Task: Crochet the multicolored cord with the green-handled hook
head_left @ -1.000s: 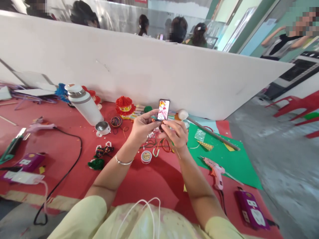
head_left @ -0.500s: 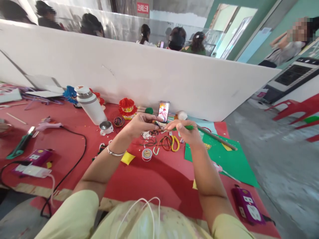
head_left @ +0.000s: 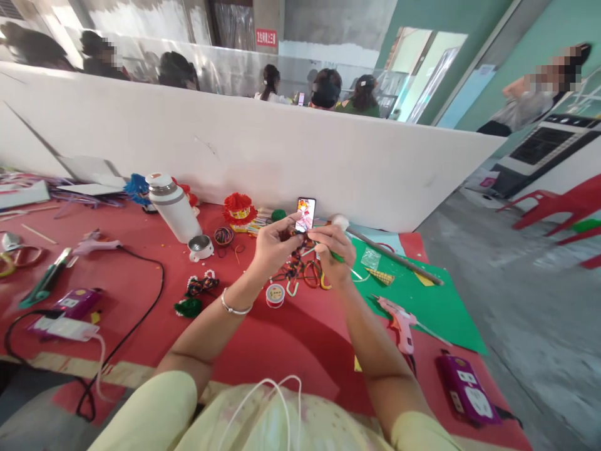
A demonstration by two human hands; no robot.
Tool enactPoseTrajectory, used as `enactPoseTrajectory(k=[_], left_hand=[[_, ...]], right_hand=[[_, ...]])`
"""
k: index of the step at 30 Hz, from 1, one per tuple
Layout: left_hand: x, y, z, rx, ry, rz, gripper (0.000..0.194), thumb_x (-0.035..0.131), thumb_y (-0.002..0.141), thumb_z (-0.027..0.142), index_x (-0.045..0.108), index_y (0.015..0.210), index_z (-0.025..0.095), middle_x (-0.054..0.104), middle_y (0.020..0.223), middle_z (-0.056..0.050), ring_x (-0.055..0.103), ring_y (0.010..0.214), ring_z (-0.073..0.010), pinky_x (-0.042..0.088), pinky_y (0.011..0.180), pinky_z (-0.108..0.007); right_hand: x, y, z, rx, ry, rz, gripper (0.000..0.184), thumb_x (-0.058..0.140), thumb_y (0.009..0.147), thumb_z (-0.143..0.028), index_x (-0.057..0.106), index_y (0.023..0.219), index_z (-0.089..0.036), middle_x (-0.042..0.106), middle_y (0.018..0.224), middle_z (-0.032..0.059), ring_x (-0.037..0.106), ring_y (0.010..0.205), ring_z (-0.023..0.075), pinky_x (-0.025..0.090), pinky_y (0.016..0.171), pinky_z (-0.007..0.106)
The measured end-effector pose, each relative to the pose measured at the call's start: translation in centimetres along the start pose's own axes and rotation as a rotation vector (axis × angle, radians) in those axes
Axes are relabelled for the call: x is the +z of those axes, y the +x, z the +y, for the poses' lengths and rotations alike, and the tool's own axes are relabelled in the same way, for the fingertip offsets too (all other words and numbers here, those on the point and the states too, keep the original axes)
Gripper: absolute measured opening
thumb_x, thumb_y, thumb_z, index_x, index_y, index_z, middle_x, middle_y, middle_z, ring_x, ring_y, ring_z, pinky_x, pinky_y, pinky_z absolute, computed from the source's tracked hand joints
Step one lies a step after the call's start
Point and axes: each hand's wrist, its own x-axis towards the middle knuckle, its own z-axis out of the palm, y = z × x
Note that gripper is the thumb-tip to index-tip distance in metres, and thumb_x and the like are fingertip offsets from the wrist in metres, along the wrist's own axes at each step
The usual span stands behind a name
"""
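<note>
Right hand (head_left: 342,250): fingers clamped on green-handled tool (head_left: 337,257). Left hand (head_left: 275,245): finger closure indeterminate. Phone (head_left: 305,215), 12 o'clock, could topple if knuckles bump it.

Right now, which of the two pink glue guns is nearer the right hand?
The glue gun with its nozzle over the green sheet is nearer the right hand; the other glue gun lies far left, beside the green cutter.

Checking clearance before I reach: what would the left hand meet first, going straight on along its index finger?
Most likely the smartphone, upright in front of the white partition. The left hand's index fingertip overlaps the screen's edge in this view, but depth is unclear; they may not touch.
</note>
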Motion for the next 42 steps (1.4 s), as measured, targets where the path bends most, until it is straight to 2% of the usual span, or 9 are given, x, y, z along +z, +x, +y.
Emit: enactPoseTrajectory(k=[2, 5, 7, 10, 14, 20, 26, 34, 42], left_hand=[[0.2, -0.3, -0.1, 0.034, 0.024, 0.063, 0.05, 0.087, 0.066, 0.019, 0.085, 0.116, 0.016, 0.067, 0.074, 0.003, 0.048, 0.06, -0.0069, 0.039, 0.055, -0.022], [0.4, -0.3, 0.3, -0.201, -0.17, -0.033, 0.05, 0.089, 0.064, 0.021, 0.085, 0.114, 0.015, 0.062, 0.065, 0.005, 0.044, 0.052, -0.0053, 0.031, 0.049, -0.021], [0.0, 0.0, 0.7, -0.382, -0.299, -0.143, 0.049, 0.091, 0.061, 0.02, 0.085, 0.109, 0.014, 0.059, 0.061, 0.004, 0.043, 0.049, -0.0048, 0.027, 0.046, -0.02], [-1.0, 0.7, 1.2, -0.466, -0.35, -0.203, 0.043, 0.089, 0.057, 0.013, 0.086, 0.1, 0.014, 0.056, 0.055, 0.004, 0.044, 0.047, -0.0049, 0.025, 0.045, -0.02], [-2.0, 1.3, 1.2, -0.479, -0.291, -0.21, 0.044, 0.087, 0.058, 0.012, 0.087, 0.102, 0.015, 0.061, 0.057, 0.001, 0.049, 0.048, -0.0072, 0.029, 0.045, -0.021], [-2.2, 1.3, 1.0, -0.444, -0.213, -0.237, 0.041, 0.085, 0.059, 0.013, 0.088, 0.1, 0.015, 0.06, 0.057, 0.002, 0.049, 0.049, -0.0076, 0.028, 0.044, -0.022], [-1.5, 1.0, 1.3, -0.402, -0.202, -0.31, 0.038, 0.088, 0.064, 0.022, 0.089, 0.102, 0.019, 0.066, 0.061, 0.0, 0.054, 0.052, -0.0091, 0.035, 0.046, -0.023], [-0.4, 0.7, 1.4, -0.324, -0.241, -0.212, 0.039, 0.1, 0.056, 0.02, 0.089, 0.093, 0.023, 0.074, 0.071, -0.001, 0.049, 0.052, -0.0055, 0.032, 0.045, -0.021], [-0.6, 0.6, 1.4, -0.357, -0.243, -0.198, 0.039, 0.098, 0.056, 0.018, 0.089, 0.094, 0.022, 0.073, 0.065, 0.0, 0.048, 0.048, -0.0051, 0.03, 0.044, -0.021]], right_hand=[[0.1, -0.5, 0.3, -0.035, -0.137, -0.001, 0.025, 0.072, 0.099, -0.049, 0.083, 0.117, -0.037, 0.082, 0.11, 0.0052, 0.073, 0.102, 0.0255, 0.06, 0.093, 0.046], [0.5, -1.2, 0.7, -0.05, -0.204, 0.055, 0.029, 0.075, 0.094, -0.056, 0.083, 0.118, -0.043, 0.079, 0.106, 0.0056, 0.07, 0.104, 0.0272, 0.059, 0.094, 0.047], [0.5, -1.3, 0.8, -0.016, -0.111, 0.081, 0.031, 0.071, 0.094, -0.063, 0.084, 0.115, -0.043, 0.075, 0.098, 0.0051, 0.07, 0.097, 0.0265, 0.059, 0.09, 0.047], [0.0, -0.6, 0.7, 0.103, 0.115, 0.081, 0.039, 0.064, 0.095, -0.07, 0.087, 0.107, -0.04, 0.076, 0.092, 0.0044, 0.071, 0.087, 0.0246, 0.059, 0.08, 0.044], [-1.3, 0.6, 0.3, 0.226, 0.246, 0.03, 0.043, 0.066, 0.092, -0.073, 0.089, 0.098, -0.036, 0.083, 0.093, 0.0045, 0.076, 0.087, 0.0245, 0.061, 0.077, 0.043], [-2.9, 1.5, 0.2, 0.149, 0.252, -0.101, 0.036, 0.073, 0.089, -0.068, 0.089, 0.102, -0.038, 0.085, 0.095, 0.0035, 0.078, 0.084, 0.0231, 0.062, 0.078, 0.043], [-2.9, 1.3, 0.1, 0.151, 0.247, -0.02, 0.039, 0.071, 0.09, -0.07, 0.089, 0.099, -0.037, 0.086, 0.094, 0.0044, 0.078, 0.084, 0.0242, 0.063, 0.077, 0.044], [-2.6, 0.5, 0.6, 0.189, 0.234, -0.012, 0.043, 0.069, 0.088, -0.075, 0.089, 0.097, -0.038, 0.084, 0.094, 0.0048, 0.078, 0.085, 0.025, 0.064, 0.076, 0.045], [-2.6, 0.4, 0.5, 0.07, 0.23, -0.026, 0.036, 0.073, 0.09, -0.069, 0.087, 0.104, -0.04, 0.084, 0.097, 0.0026, 0.077, 0.086, 0.0263, 0.063, 0.08, 0.049]])
